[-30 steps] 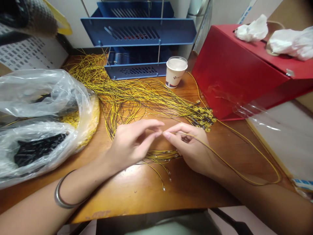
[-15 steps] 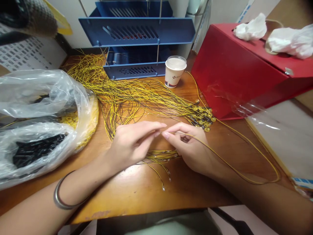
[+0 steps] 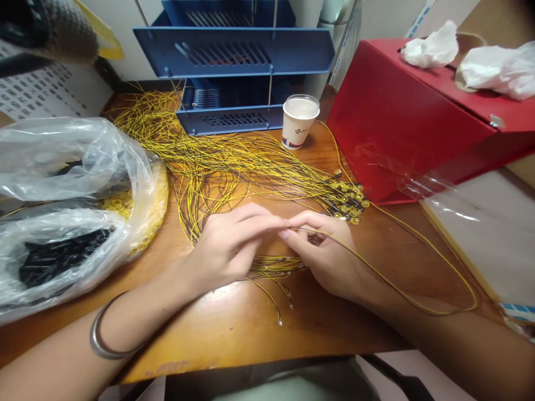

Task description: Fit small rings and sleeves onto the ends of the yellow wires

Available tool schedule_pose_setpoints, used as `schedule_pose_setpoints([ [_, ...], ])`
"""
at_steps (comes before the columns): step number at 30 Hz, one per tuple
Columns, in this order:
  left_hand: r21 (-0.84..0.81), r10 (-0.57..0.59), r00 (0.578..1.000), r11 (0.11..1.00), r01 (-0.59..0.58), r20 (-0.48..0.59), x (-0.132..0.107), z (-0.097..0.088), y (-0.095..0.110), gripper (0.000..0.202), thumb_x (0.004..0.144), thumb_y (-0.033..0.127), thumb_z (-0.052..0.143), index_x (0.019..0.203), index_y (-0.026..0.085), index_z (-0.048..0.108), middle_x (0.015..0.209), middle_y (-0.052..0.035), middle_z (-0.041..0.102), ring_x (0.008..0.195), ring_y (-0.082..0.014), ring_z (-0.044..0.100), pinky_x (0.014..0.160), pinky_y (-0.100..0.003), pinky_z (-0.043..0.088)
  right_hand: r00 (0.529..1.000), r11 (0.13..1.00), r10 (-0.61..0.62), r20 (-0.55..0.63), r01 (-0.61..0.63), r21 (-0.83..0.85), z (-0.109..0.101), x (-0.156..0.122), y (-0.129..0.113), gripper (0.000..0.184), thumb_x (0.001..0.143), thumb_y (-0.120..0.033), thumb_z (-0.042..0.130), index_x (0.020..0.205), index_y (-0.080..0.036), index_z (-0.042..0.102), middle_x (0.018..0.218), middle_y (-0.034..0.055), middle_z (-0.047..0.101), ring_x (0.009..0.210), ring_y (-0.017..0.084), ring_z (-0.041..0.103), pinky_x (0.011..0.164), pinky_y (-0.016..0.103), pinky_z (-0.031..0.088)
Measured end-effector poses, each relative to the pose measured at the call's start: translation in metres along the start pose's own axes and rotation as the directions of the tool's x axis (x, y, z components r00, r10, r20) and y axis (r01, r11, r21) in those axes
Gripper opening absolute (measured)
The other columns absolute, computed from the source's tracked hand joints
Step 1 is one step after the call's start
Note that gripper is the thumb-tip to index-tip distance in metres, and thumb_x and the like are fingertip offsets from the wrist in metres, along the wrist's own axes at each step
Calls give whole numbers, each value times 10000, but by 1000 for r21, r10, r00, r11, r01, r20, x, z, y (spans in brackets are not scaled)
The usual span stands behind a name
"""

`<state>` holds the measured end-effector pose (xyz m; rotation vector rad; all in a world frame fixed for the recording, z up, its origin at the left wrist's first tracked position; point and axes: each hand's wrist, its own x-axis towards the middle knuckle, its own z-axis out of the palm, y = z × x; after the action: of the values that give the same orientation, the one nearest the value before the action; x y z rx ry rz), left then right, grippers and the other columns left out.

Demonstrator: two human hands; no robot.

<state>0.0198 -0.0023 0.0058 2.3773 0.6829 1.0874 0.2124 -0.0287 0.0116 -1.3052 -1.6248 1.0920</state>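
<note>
Between the thumb and fingers of my right hand (image 3: pixel 328 248) is the end of a yellow-and-black wire (image 3: pixel 388 284), which loops out over my right forearm and back toward the red box. The fingertips of my left hand (image 3: pixel 236 239) are pinched together and meet those of the right at the wire's end. Whatever sits between them is too small and covered to make out. Beneath my hands lies a bundle of wires (image 3: pixel 278 262) with bare metal tips. Beyond them spreads a large heap of yellow-and-black wires (image 3: pixel 234 153), with yellow ring-shaped ends (image 3: pixel 349 200) gathered at the right.
Plastic bags hold black pieces (image 3: pixel 62 256) and yellow rings (image 3: pixel 144 234) at the left. A paper cup (image 3: pixel 300 125) stands before a blue tray rack (image 3: pixel 234 53). The red box (image 3: pixel 401 122) stands at the back right, with crumpled white tissues (image 3: pixel 434 47) on it.
My left fingertips have moved slightly right and now touch my right fingertips, closing the small gap between them. The right hand and the wire loop have hardly moved.
</note>
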Motion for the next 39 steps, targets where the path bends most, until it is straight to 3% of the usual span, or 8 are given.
schedule_pose_setpoints([
  [7,-2,8,998,1000,-8,-61,3,-2,2,304,894,-7,481,1065,123,695,922,-87,708,818,-125,672,727,-211,543,999,999,36,-24,-35,25,-1,0,-1,169,859,-299,634,786,-153,679,512,-59,440,464,71,356,430,224,240],
  [13,89,-155,982,982,164,-104,0,1,4,249,916,137,575,1157,155,637,903,-47,727,741,-115,663,705,-214,534,998,999,46,-48,-45,17,-3,0,-5,154,841,-289,642,761,-165,686,504,-54,456,461,76,371,427,224,255],
  [19,87,-121,989,988,128,-89,-2,2,3,251,879,121,629,1126,166,637,909,-17,728,636,-70,628,631,-169,510,998,998,44,-52,-42,38,-3,0,-5,153,844,-282,643,762,-161,688,532,-42,512,477,76,395,438,222,272],
  [30,13,-69,998,998,68,8,0,-1,3,274,898,32,497,1105,151,632,859,-35,691,748,-113,641,697,-206,503,999,1000,11,-32,-10,14,-2,-1,-4,143,856,-269,641,777,-160,690,541,-42,518,476,72,405,444,217,278],
  [36,34,-202,979,979,203,-37,-2,1,3,242,932,92,478,1133,144,602,792,2,671,579,-63,576,561,-169,443,998,999,34,-52,-32,34,-2,0,-5,142,845,-258,645,758,-152,682,523,-51,486,478,70,397,437,214,272],
  [39,7,-233,973,973,233,0,-4,2,2,297,922,156,541,1219,139,544,869,-10,689,526,-47,543,517,-169,428,998,997,38,-41,-35,71,-2,0,-5,149,848,-259,645,757,-146,680,511,-55,488,469,65,396,434,208,273],
])
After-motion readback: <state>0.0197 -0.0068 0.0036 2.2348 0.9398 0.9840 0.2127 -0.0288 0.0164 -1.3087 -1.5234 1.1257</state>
